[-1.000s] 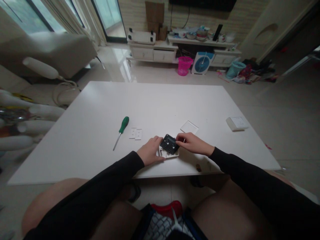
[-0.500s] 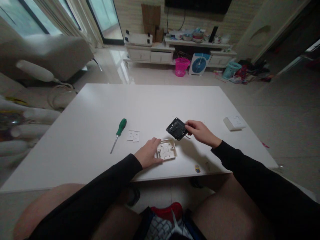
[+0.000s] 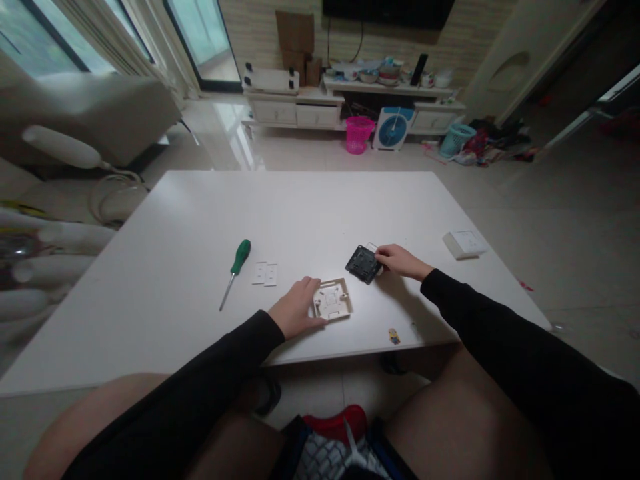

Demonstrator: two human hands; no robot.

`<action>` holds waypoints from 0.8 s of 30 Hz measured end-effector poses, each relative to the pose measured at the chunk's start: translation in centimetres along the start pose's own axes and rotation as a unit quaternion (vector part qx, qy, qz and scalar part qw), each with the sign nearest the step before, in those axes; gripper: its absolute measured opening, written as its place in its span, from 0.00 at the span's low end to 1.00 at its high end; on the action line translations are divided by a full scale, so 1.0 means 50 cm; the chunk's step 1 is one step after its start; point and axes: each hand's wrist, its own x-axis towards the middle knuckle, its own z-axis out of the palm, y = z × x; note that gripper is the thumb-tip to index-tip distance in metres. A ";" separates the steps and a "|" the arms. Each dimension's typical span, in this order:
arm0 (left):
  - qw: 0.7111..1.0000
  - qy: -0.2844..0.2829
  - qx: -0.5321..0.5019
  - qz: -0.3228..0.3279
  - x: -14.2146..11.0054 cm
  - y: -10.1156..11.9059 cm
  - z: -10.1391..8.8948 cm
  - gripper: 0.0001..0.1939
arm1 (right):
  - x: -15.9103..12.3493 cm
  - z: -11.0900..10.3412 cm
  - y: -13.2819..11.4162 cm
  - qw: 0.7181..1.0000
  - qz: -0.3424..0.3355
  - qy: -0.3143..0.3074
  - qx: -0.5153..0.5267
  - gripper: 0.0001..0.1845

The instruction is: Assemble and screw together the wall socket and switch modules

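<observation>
My left hand (image 3: 296,309) grips the left side of a white square wall-socket back box (image 3: 333,300), thumb at the near edge and fingers at the far one. The box lies on the table with its hollow side up. Right of it, my right hand (image 3: 399,260) pinches a black socket panel (image 3: 363,264) by its right edge, tilted. Whether the panel touches the table I cannot tell. Left of my left hand lie two small white cover plates (image 3: 265,274) side by side and a screwdriver (image 3: 241,256) with a green handle.
On the white table (image 3: 295,213), another white socket box (image 3: 463,245) sits near the right edge. A small cartoon sticker (image 3: 394,336) lies by the front edge. Beyond the table stand a pink basket (image 3: 359,135), a blue fan (image 3: 393,129) and a white cabinet (image 3: 319,115).
My right hand has moved the black panel slightly right and lower, turning it a little. My left hand stays on the white box. The whole view has shifted slightly.
</observation>
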 end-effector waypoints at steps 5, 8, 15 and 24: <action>1.000 0.003 -0.009 0.002 -0.001 0.005 0.000 0.38 | 0.015 0.008 0.020 0.999 -0.004 0.012 -0.032 0.12; 1.000 0.001 -0.011 -0.004 -0.001 0.009 0.001 0.39 | 0.020 0.011 0.026 0.999 -0.008 0.013 -0.043 0.10; 0.998 0.020 -0.050 0.021 -0.001 0.010 0.005 0.38 | 0.018 0.001 0.022 0.996 -0.017 0.050 -0.068 0.07; 0.997 0.020 -0.065 0.047 -0.004 0.007 0.006 0.42 | -0.054 0.008 -0.082 0.988 -0.128 0.086 -0.025 0.08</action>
